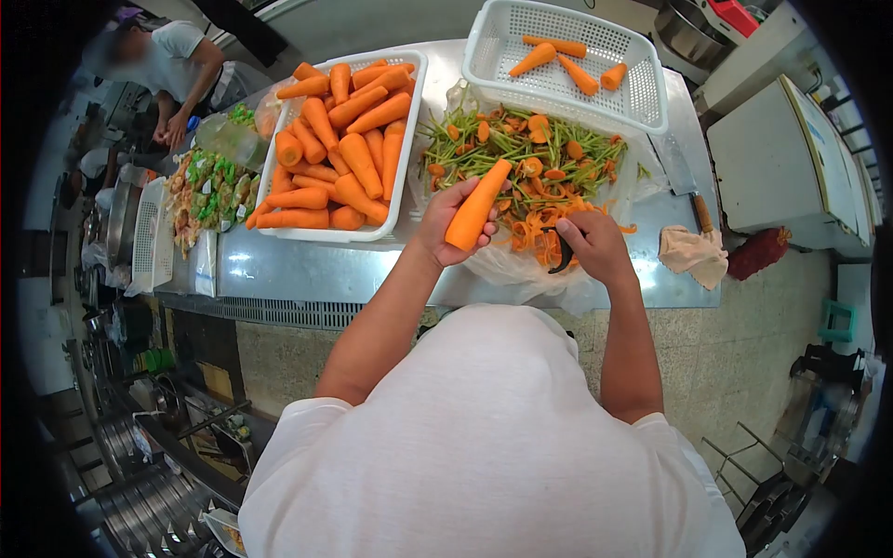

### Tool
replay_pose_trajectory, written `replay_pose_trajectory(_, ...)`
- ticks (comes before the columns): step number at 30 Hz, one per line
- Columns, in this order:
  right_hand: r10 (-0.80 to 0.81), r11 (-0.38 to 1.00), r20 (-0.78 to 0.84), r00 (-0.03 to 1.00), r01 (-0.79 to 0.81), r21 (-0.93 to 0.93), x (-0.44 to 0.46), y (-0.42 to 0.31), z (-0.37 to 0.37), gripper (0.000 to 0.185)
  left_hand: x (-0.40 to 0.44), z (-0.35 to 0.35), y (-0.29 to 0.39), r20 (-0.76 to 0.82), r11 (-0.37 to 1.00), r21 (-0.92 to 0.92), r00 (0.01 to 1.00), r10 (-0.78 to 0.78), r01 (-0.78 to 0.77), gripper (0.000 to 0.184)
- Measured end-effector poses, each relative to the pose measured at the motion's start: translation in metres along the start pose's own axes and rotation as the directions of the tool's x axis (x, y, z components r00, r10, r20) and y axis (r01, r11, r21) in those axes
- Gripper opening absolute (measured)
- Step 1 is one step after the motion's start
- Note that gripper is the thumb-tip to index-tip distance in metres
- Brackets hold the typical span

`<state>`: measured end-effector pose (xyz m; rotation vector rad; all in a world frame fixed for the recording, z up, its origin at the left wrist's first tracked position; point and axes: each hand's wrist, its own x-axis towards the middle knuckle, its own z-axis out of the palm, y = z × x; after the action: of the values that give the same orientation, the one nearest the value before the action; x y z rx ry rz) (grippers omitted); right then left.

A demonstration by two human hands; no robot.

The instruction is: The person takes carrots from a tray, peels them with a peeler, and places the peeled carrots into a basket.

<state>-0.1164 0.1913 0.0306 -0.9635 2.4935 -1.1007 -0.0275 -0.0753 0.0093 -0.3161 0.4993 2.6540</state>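
A bright orange carrot (477, 206) lies tilted across my left hand (443, 221), its fingers wrapped round it from below. In my closed right hand (598, 245) is a black peeler (562, 253), mostly hidden by the fingers. The peeler is apart from the carrot. Under and beyond both hands, orange peelings (537, 228) and a heap of green stems with carrot tops (521, 139) lie on clear plastic. To the left stands a white crate (406, 177) full of carrots; beyond the heap, a white perforated basket (656, 102) holds several more.
A knife (682, 177) and a crumpled cloth (693, 253) lie on the metal table's (651, 290) right side. Bottles and a pile of green and pale scraps (209, 191) stand left of the crate. Another person (186, 70) is at the far left. A white cabinet (772, 149) is at right.
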Motion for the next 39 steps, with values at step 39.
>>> replay_pose_trajectory(39,0.068,0.995,-0.079,0.995,-0.073,-0.062,0.006,0.029,0.018,0.040,-0.059,-0.059,0.142,-0.112,-0.244,0.654,0.410,0.905,0.716,0.076)
